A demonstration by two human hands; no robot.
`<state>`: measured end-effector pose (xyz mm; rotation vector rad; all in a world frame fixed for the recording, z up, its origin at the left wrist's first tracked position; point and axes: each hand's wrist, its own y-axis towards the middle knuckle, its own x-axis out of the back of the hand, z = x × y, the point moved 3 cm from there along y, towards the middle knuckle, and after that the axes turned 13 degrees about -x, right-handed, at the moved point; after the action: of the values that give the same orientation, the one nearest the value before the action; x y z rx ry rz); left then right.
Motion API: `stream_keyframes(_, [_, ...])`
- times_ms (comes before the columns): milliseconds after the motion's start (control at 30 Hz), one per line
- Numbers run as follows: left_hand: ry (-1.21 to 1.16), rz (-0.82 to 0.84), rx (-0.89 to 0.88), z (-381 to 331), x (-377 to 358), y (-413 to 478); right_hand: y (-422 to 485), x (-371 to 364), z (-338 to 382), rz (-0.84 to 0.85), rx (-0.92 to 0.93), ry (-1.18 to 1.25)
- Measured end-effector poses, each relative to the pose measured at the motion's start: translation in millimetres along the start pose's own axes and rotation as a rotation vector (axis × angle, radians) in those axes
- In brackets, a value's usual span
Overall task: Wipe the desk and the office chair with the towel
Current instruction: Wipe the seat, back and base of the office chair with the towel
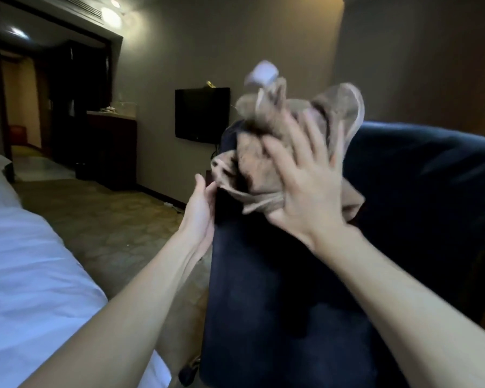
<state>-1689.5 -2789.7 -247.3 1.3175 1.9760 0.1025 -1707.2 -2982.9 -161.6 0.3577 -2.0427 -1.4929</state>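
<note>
Head view: hotel-type room, dim light. Dark blue upholstered office chair (263, 303) fills the centre-right, its back nearest the camera. Crumpled beige terry towel (263, 158) sits bunched on the top edge of the chair back (motion-blurred, folds sticking upward).

Right hand (303, 191): fingers spread and straight, palm pressed flat onto the towel, pinning it to the chair. Nothing clamped.

Left hand (200, 208): laid against the left side edge of the chair back, thumb up, fingers fairly straight, fingertips just by the towel's lower corner. Not closed round anything that shows.

Surroundings: bed with white sheet (25, 261) at left, patterned carpet floor (95, 214), black wall-mounted television (202, 113) behind, dark wooden cabinet (112, 141) near the doorway.
</note>
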Motion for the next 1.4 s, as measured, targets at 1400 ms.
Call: stream_keyframes(1400, [-0.144,-0.027,0.299,134,114,-96,-101,-57,60,0.037,0.104,0.165])
